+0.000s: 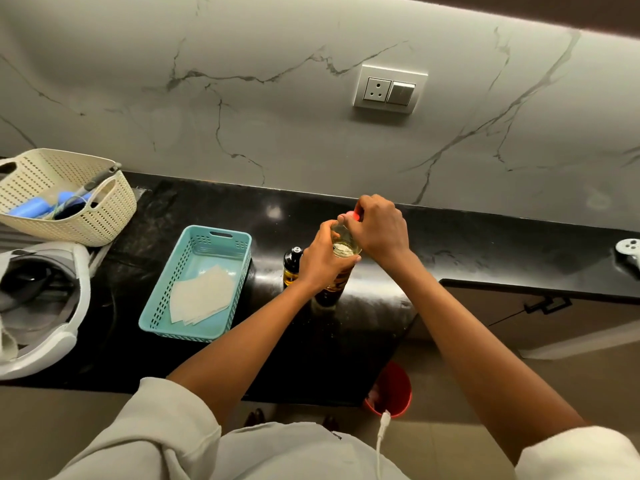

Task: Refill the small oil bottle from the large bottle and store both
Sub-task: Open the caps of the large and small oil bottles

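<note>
The large clear bottle of yellow oil (pixel 343 245) stands upright on the black counter (pixel 467 244). My left hand (pixel 320 259) is wrapped around its body. My right hand (pixel 377 226) grips its red cap (pixel 354 215) at the top. The small dark bottle (pixel 292 268) with a black top stands just left of the large one, beside my left hand and untouched.
A teal plastic basket (pixel 201 282) with pale paper sheets sits left of the bottles. Further left are a cream perforated basket (pixel 69 195) with blue items and a white appliance (pixel 41 306). A red bucket (pixel 391 389) stands on the floor below the counter edge.
</note>
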`<action>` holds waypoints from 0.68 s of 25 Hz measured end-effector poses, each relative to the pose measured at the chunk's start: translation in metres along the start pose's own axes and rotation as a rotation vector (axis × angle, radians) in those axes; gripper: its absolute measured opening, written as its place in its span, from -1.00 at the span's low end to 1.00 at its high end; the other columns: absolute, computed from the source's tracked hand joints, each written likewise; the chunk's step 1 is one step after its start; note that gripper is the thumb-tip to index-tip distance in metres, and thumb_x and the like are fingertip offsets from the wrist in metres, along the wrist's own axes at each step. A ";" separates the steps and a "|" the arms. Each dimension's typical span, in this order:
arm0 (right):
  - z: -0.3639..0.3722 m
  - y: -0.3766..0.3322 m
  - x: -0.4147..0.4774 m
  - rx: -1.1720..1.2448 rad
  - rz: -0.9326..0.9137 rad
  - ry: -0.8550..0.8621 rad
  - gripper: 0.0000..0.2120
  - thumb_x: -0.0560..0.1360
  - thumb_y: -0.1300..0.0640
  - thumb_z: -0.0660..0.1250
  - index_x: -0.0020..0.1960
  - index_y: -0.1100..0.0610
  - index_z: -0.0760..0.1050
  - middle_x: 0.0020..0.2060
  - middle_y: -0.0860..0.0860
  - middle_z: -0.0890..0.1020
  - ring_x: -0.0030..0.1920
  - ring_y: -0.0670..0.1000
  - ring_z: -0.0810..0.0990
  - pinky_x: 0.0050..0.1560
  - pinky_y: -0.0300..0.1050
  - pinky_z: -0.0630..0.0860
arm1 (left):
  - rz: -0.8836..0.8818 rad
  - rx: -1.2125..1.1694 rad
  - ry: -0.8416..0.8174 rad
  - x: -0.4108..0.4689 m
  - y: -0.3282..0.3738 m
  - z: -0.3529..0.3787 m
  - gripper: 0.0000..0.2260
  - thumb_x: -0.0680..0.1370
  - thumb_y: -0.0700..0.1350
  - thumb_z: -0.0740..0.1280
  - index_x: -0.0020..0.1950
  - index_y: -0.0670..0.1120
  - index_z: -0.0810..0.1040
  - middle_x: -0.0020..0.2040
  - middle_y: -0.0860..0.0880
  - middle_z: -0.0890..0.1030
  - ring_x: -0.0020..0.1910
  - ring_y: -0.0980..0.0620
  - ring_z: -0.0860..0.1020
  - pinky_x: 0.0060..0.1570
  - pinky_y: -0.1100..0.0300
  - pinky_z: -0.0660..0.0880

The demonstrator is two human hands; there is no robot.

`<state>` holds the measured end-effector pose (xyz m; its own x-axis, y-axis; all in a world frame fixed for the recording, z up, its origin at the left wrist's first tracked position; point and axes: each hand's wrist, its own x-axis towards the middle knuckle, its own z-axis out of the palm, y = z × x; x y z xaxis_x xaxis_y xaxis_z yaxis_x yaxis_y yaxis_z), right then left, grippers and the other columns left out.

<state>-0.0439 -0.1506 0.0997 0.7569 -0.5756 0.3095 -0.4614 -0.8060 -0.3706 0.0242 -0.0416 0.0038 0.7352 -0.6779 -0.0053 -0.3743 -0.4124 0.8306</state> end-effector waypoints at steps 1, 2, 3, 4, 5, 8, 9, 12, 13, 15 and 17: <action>-0.002 0.000 0.004 -0.017 -0.014 -0.027 -0.70 0.59 0.00 0.46 -0.05 0.26 0.62 -0.15 0.15 0.62 -0.22 0.12 0.59 -0.23 0.00 0.56 | -0.001 0.018 -0.013 0.001 0.000 -0.001 -0.23 0.40 0.26 0.60 0.48 0.15 0.28 0.30 0.09 0.65 0.19 -0.04 0.68 0.12 -0.14 0.64; -0.003 -0.001 0.006 -0.031 -0.028 -0.049 -0.72 0.58 0.03 0.46 -0.07 0.28 0.64 -0.15 0.17 0.62 -0.22 0.16 0.61 -0.21 0.04 0.60 | -0.001 0.034 -0.020 0.002 0.000 -0.002 -0.25 0.41 0.24 0.59 0.46 0.15 0.29 0.29 0.09 0.65 0.19 -0.06 0.68 0.13 -0.16 0.64; -0.003 -0.002 0.008 -0.040 -0.040 -0.064 -0.74 0.58 0.06 0.46 -0.08 0.28 0.66 -0.16 0.17 0.61 -0.21 0.18 0.62 -0.19 0.08 0.64 | 0.001 0.041 -0.027 0.003 -0.001 -0.003 -0.28 0.42 0.22 0.60 0.44 0.14 0.30 0.27 0.09 0.66 0.17 -0.06 0.69 0.13 -0.17 0.64; -0.004 -0.003 0.009 -0.046 -0.051 -0.079 -0.75 0.58 0.07 0.47 -0.08 0.28 0.68 -0.16 0.16 0.60 -0.22 0.18 0.62 -0.18 0.10 0.67 | -0.003 0.043 -0.029 0.004 -0.002 -0.004 -0.31 0.42 0.21 0.60 0.42 0.14 0.32 0.26 0.10 0.66 0.16 -0.05 0.69 0.12 -0.17 0.65; -0.004 -0.004 0.010 -0.051 -0.062 -0.094 -0.76 0.58 0.08 0.47 -0.08 0.27 0.69 -0.15 0.15 0.60 -0.21 0.17 0.62 -0.17 0.10 0.69 | -0.009 0.040 -0.031 0.005 -0.001 -0.006 -0.32 0.43 0.20 0.61 0.40 0.13 0.33 0.24 0.10 0.67 0.16 -0.04 0.69 0.11 -0.15 0.65; -0.005 -0.006 0.016 -0.053 -0.085 -0.145 -0.80 0.58 0.11 0.48 -0.04 0.27 0.71 -0.12 0.13 0.60 -0.18 0.13 0.62 -0.15 0.00 0.66 | -0.021 0.030 -0.037 0.009 0.001 -0.009 -0.36 0.44 0.14 0.62 0.39 0.09 0.37 0.21 0.09 0.70 0.14 -0.03 0.70 0.07 -0.08 0.65; -0.006 -0.007 0.017 -0.057 -0.089 -0.155 -0.81 0.57 0.12 0.49 -0.02 0.27 0.72 -0.11 0.13 0.61 -0.16 0.12 0.62 -0.15 -0.04 0.63 | -0.014 0.026 -0.042 0.010 0.000 -0.009 -0.37 0.45 0.12 0.62 0.38 0.09 0.37 0.20 0.08 0.71 0.13 -0.03 0.70 0.07 -0.08 0.66; -0.012 -0.010 0.022 -0.062 -0.110 -0.206 -0.82 0.54 0.17 0.53 0.08 0.26 0.73 -0.03 0.14 0.65 -0.08 0.11 0.63 -0.11 -0.06 0.61 | 0.004 0.026 -0.069 0.015 -0.004 -0.012 -0.39 0.44 0.10 0.63 0.36 0.15 0.37 0.18 0.09 0.72 0.12 -0.01 0.71 0.07 -0.14 0.68; -0.016 -0.010 0.024 -0.056 -0.131 -0.251 -0.80 0.53 0.19 0.54 0.13 0.25 0.73 0.01 0.14 0.67 -0.04 0.11 0.64 -0.07 -0.07 0.60 | 0.008 0.019 -0.088 0.017 -0.007 -0.013 -0.39 0.43 0.10 0.63 0.35 0.17 0.37 0.17 0.10 0.72 0.12 -0.01 0.71 0.08 -0.15 0.68; -0.024 -0.010 0.029 -0.046 -0.183 -0.350 -0.74 0.53 0.19 0.55 0.20 0.21 0.72 0.08 0.13 0.70 0.05 0.12 0.67 0.02 -0.05 0.64 | 0.016 0.009 -0.121 0.020 -0.010 -0.016 -0.38 0.42 0.08 0.64 0.35 0.19 0.38 0.18 0.11 0.71 0.15 0.00 0.71 0.11 -0.16 0.68; -0.031 -0.011 0.034 -0.035 -0.173 -0.380 -0.68 0.52 0.09 0.57 0.22 0.19 0.71 0.10 0.11 0.71 0.07 0.11 0.68 0.08 -0.01 0.67 | 0.030 0.000 -0.146 0.022 -0.009 -0.017 -0.37 0.43 0.06 0.64 0.38 0.18 0.37 0.20 0.10 0.70 0.17 -0.01 0.70 0.14 -0.16 0.68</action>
<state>-0.0279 -0.1657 0.1411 0.9386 -0.3446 0.0175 -0.3227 -0.8945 -0.3093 0.0533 -0.0419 0.0055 0.6337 -0.7712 -0.0608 -0.3952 -0.3903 0.8316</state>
